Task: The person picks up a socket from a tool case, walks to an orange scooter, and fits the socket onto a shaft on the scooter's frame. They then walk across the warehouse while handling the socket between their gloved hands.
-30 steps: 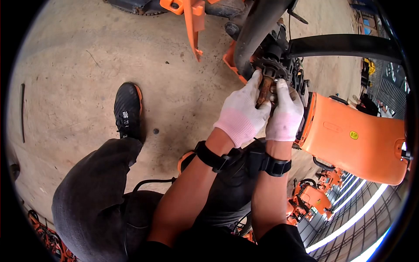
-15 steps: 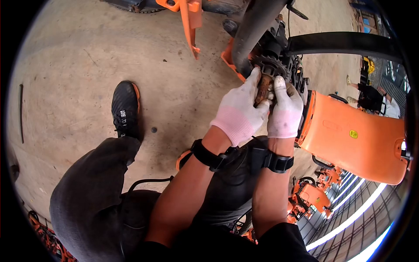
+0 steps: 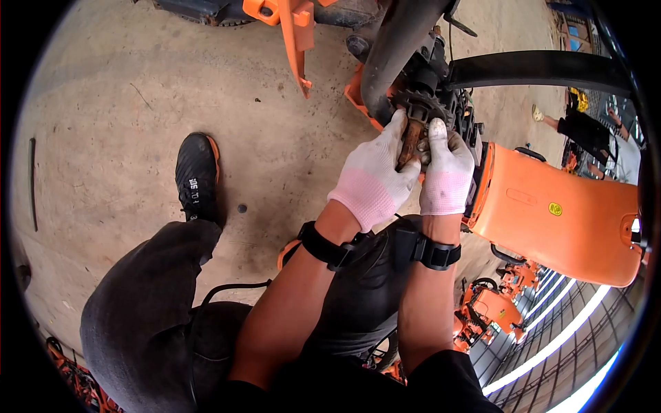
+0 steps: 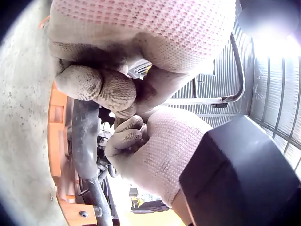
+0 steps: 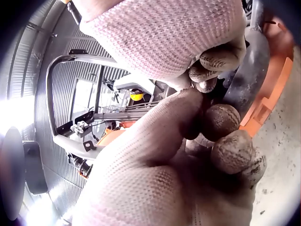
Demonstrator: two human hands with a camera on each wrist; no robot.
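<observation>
Both hands wear white gloves with pink cuffs and meet at a rusty brown shaft below a dark toothed sprocket in the head view. My left hand grips the shaft from the left, thumb and fingers bent around it. Close against it on the right, my right hand has its thumb up and its other fingers curled in; cannot tell what it pinches. Blackened fingertips of the left hand fill the left wrist view. In the right wrist view the right hand hides the shaft.
A thick black frame tube rises beside the sprocket. To the right are an orange panel and a black curved bar. An orange bracket hangs at the top. Another person is in the background. My shoe rests on the concrete floor.
Both hands stay at the rusty shaft with only slight shifts of the fingers. The head view drifts a little, and the background person comes more into sight at the right.
</observation>
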